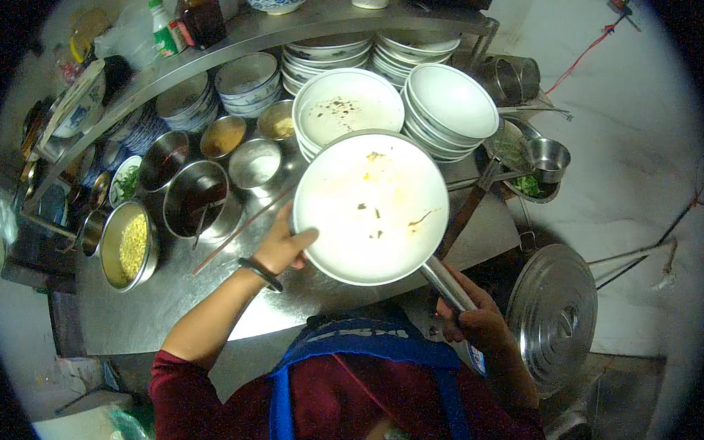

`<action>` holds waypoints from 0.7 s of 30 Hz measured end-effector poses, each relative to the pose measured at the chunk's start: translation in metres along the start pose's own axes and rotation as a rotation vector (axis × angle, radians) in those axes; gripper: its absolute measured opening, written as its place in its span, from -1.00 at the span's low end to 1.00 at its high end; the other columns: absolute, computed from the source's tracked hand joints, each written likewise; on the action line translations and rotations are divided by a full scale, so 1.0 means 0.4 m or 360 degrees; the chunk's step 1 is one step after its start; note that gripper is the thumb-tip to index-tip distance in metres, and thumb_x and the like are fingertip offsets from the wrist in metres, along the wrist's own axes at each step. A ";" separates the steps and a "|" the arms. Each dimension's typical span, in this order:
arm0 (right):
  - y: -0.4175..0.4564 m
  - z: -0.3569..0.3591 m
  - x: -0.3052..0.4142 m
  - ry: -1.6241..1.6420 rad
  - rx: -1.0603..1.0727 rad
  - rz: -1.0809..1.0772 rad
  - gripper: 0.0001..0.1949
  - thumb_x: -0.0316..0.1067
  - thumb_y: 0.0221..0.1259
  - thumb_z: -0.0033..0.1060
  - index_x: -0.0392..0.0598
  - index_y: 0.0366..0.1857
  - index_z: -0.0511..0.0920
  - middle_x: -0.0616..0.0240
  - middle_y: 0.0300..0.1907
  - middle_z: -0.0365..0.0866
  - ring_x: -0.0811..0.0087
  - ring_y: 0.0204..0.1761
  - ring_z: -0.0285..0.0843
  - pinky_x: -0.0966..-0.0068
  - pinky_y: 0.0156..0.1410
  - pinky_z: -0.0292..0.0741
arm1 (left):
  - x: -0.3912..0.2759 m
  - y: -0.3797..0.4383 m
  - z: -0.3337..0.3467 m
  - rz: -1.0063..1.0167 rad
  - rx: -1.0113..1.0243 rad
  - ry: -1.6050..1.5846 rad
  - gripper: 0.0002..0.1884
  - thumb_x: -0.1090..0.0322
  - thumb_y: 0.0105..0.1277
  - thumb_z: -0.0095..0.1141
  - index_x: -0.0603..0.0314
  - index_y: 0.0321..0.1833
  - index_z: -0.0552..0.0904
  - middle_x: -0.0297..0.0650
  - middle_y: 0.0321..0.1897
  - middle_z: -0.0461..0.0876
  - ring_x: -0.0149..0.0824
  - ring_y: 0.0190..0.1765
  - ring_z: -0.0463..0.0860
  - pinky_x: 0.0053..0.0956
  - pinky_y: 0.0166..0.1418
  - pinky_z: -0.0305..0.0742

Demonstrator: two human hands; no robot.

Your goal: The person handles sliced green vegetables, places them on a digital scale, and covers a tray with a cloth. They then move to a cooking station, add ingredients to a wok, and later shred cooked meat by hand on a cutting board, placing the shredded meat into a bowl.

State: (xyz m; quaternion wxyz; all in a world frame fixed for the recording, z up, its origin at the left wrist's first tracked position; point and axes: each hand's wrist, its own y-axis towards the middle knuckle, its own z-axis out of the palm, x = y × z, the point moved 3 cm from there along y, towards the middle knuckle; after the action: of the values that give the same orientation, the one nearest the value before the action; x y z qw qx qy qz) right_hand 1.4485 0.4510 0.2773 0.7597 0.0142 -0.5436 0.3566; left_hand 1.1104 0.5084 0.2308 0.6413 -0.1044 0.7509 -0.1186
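Observation:
A wide, round white vessel (363, 213) is held up in front of me, its inside marked with brown and orange bits. My left hand (284, 242) grips its left rim, thumb over the edge, with a dark bracelet on the wrist. My right hand (475, 312) is wrapped around a thick metal handle (448, 283) that meets the vessel's lower right rim. Whether this handle belongs to the vessel or to a tool under it, I cannot tell. Just beyond is a white bowl (348, 108) with dark flecks, beside a stack of white bowls (451, 105).
On the steel counter (152, 317) stand a bowl of yellow bits (130, 245), a pot of dark sauce (198, 199) and a thin stick (244, 229). A steel shelf (310, 26) spans the back. To the right are a metal ladle (545, 158) and a large round lid (555, 322).

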 end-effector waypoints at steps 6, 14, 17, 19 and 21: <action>0.042 0.032 -0.003 -0.0063 0.0021 0.0018 0.04 -0.10 -0.16 0.30 -0.22 0.45 -0.12 0.23 -0.34 0.47 0.45 -0.50 0.44 0.48 -0.41 0.41 | 0.085 -0.130 -0.203 0.0088 -0.0341 0.0142 -0.36 0.36 0.27 0.09 0.33 0.38 0.17 -0.01 -0.12 0.61 -0.31 -0.26 0.65 -0.50 -0.25 0.59; 0.058 -0.068 -0.007 -0.0013 0.0039 0.0130 0.05 -0.08 -0.16 0.30 -0.18 0.46 -0.12 0.23 -0.32 0.45 0.45 -0.50 0.43 0.46 -0.40 0.43 | -0.158 -0.212 -0.280 0.0253 -0.0714 -0.0208 -0.33 0.36 0.15 0.03 0.35 0.37 0.21 0.07 0.04 0.52 -0.14 -0.01 0.61 -0.35 0.11 0.50; 0.068 -0.130 -0.013 -0.0098 0.0142 0.0235 0.04 -0.10 -0.16 0.32 -0.14 0.46 -0.12 0.21 -0.29 0.44 0.43 -0.48 0.45 0.45 -0.38 0.45 | -0.283 -0.144 -0.181 0.0332 -0.0639 -0.0285 -0.31 0.32 0.15 0.05 0.36 0.37 0.19 0.11 0.04 0.52 -0.11 -0.01 0.62 -0.31 0.11 0.51; 0.072 -0.164 0.002 -0.0378 0.0068 0.0395 -0.01 -0.17 -0.09 0.30 -0.05 0.48 -0.11 0.10 -0.10 0.45 0.36 -0.34 0.52 0.42 -0.29 0.51 | -0.366 -0.071 -0.102 0.0397 -0.0442 -0.0264 -0.31 0.32 0.17 0.06 0.38 0.37 0.18 0.11 0.00 0.54 -0.12 -0.03 0.62 -0.31 0.08 0.54; 0.084 -0.189 0.014 -0.0617 0.0181 0.0418 -0.07 -0.23 -0.01 0.25 0.01 0.48 -0.10 0.03 0.13 0.37 0.32 -0.18 0.52 0.41 -0.20 0.55 | -0.406 0.040 -0.024 0.0507 -0.0173 -0.0549 -0.34 0.34 0.21 0.07 0.38 0.36 0.18 0.08 -0.02 0.55 -0.15 -0.05 0.63 -0.37 -0.03 0.60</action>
State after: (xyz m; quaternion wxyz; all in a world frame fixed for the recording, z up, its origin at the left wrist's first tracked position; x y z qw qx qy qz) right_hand 1.4924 0.5097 0.2386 0.5862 0.0543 -0.6554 0.4730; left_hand 1.1260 0.5743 0.3796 0.7641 -0.0379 0.6425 0.0442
